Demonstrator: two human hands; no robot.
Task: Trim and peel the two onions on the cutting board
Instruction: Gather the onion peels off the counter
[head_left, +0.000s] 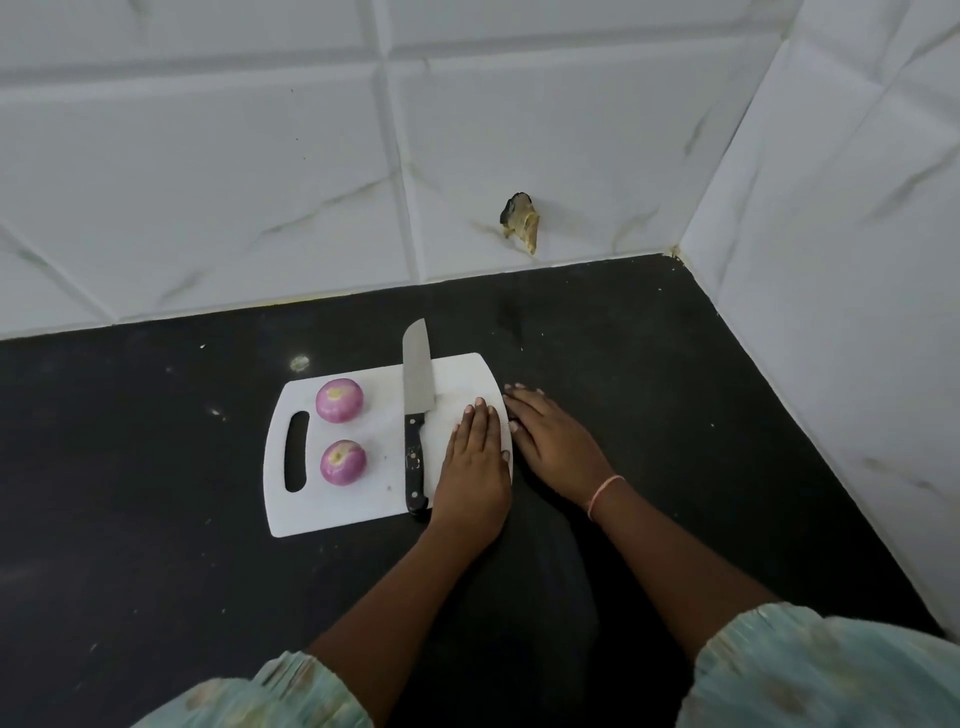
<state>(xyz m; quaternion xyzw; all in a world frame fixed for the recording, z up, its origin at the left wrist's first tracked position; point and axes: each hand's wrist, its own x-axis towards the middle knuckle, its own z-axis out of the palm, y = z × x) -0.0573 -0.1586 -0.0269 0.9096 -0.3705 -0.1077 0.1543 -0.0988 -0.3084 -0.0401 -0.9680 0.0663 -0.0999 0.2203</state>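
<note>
Two purple onions lie on a white cutting board (374, 499), one at the far side (339, 400) and one nearer me (343, 462), both with pale trimmed tops and smooth skinless surfaces. A black-handled knife (417, 415) rests on the board to their right, blade pointing away from me. My left hand (475, 462) lies flat, palm down, on the board's right part beside the knife handle. My right hand (553, 441) lies flat on the dark counter just off the board's right edge. Neither hand holds anything.
The board sits on a black counter (156, 519) in a corner of white tiled walls (831, 260). A broken hole (521, 221) shows in the back wall tile. Small light specks dot the counter left of the board.
</note>
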